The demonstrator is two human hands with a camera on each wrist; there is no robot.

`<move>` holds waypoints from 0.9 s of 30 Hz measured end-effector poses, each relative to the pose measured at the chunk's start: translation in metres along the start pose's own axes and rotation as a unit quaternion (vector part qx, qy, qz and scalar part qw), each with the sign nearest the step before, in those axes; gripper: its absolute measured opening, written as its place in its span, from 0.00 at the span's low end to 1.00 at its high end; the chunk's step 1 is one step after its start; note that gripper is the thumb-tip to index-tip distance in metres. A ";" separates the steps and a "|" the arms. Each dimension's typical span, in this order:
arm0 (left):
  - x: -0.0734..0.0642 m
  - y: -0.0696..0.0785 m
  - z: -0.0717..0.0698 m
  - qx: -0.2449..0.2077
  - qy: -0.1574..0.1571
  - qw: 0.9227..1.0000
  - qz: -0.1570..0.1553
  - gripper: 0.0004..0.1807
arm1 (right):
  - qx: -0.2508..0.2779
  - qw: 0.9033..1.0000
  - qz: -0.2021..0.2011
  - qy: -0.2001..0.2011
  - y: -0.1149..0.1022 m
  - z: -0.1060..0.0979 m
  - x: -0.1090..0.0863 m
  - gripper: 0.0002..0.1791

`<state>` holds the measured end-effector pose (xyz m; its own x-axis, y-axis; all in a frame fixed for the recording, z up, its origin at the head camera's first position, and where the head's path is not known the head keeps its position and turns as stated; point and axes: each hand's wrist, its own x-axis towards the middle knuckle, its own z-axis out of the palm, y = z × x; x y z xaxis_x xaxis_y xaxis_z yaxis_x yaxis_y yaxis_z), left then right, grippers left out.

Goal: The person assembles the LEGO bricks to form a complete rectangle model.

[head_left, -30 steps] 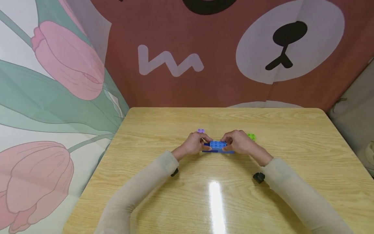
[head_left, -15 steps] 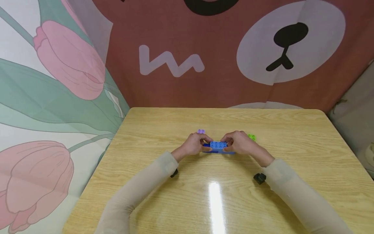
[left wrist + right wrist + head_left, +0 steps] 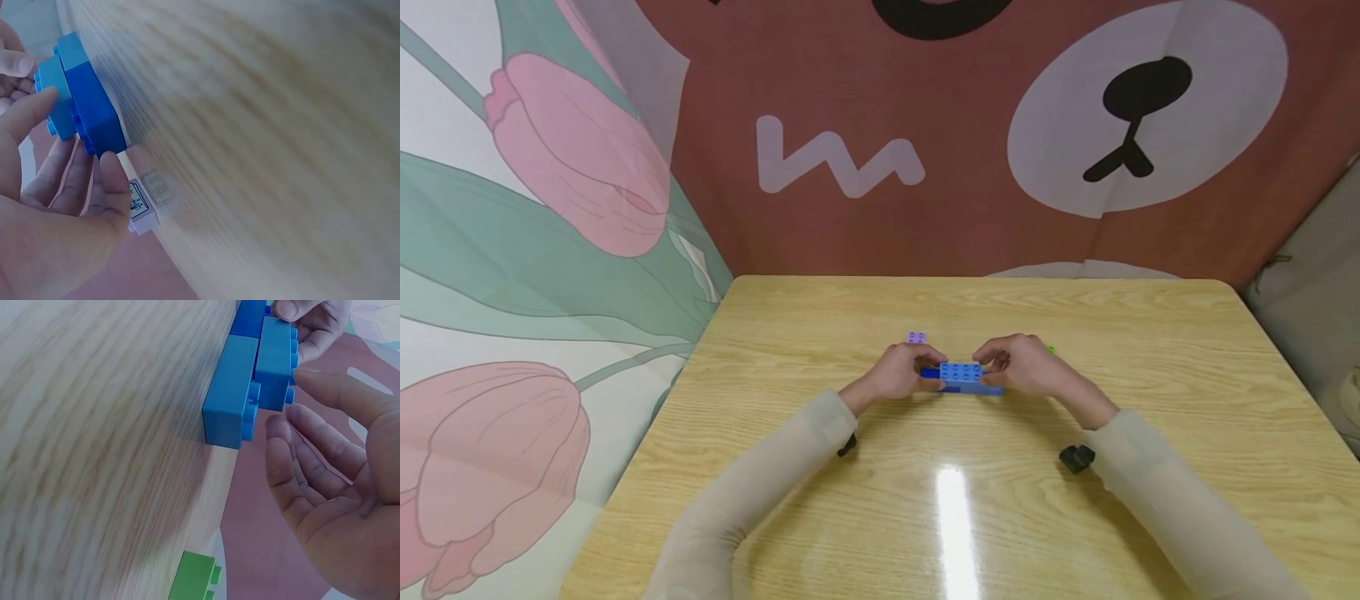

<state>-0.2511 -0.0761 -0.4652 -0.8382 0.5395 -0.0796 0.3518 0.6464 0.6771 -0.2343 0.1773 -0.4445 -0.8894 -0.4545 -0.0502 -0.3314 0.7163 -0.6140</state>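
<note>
A light-blue toy brick with studs on top sits across two lower bricks. One of these is a dark-blue brick on the left; the other is a light-blue brick on the right. My left hand pinches the left end of the upper brick, its thumb on the near side and fingers behind. At the right end, my right hand hovers with fingers loosely bent and thumb apart. In the right wrist view, a small gap separates most of its fingers from the bricks; thumb contact is hard to tell.
Behind my left hand lies a small purple brick, its printed side visible in the left wrist view. A green brick stands beyond my right hand, mostly hidden in the head view. A patterned cloth hangs behind the wooden table.
My right hand has drawn back slightly to the right from the upper brick, covering more of the green brick. The left hand and the blue bricks stay nearly where they were.
</note>
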 end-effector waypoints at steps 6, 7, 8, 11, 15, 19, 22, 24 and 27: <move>0.000 0.000 0.002 -0.011 -0.009 1.000 -0.004 0.22 | 0.013 1.000 0.002 0.003 0.001 -0.006 -0.003 0.20; 0.000 0.000 0.002 -0.013 -0.010 1.000 -0.005 0.22 | 0.014 1.000 0.004 0.004 0.001 -0.007 -0.004 0.20; 0.000 0.000 0.002 -0.013 -0.010 1.000 -0.005 0.22 | 0.014 1.000 0.004 0.006 0.001 -0.008 -0.005 0.20; -0.001 0.001 0.002 -0.007 -0.011 1.000 -0.004 0.22 | 0.012 1.000 0.006 0.014 0.003 -0.011 -0.007 0.21; -0.001 0.001 0.002 0.002 -0.014 1.000 -0.006 0.23 | 0.014 1.000 0.010 0.024 0.005 -0.016 -0.009 0.21; -0.001 0.001 0.003 0.002 -0.018 1.000 -0.009 0.23 | 0.012 0.999 0.011 0.035 0.010 -0.020 -0.012 0.21; -0.001 0.000 0.003 0.004 -0.018 1.000 -0.008 0.23 | 0.003 0.999 0.012 0.044 0.014 -0.023 -0.013 0.21; -0.001 0.000 0.004 0.006 -0.018 1.000 -0.006 0.22 | 0.000 0.999 0.017 0.048 0.017 -0.026 -0.014 0.21; 0.000 -0.001 0.004 0.006 -0.016 1.000 -0.003 0.22 | -0.006 0.998 0.022 0.055 0.020 -0.030 -0.016 0.21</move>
<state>-0.2500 -0.0746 -0.4689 -0.8267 0.5522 -0.1082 0.3511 0.6564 0.6678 -0.2365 0.2150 -0.4327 -0.9320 -0.3623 0.0110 -0.2951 0.7407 -0.6035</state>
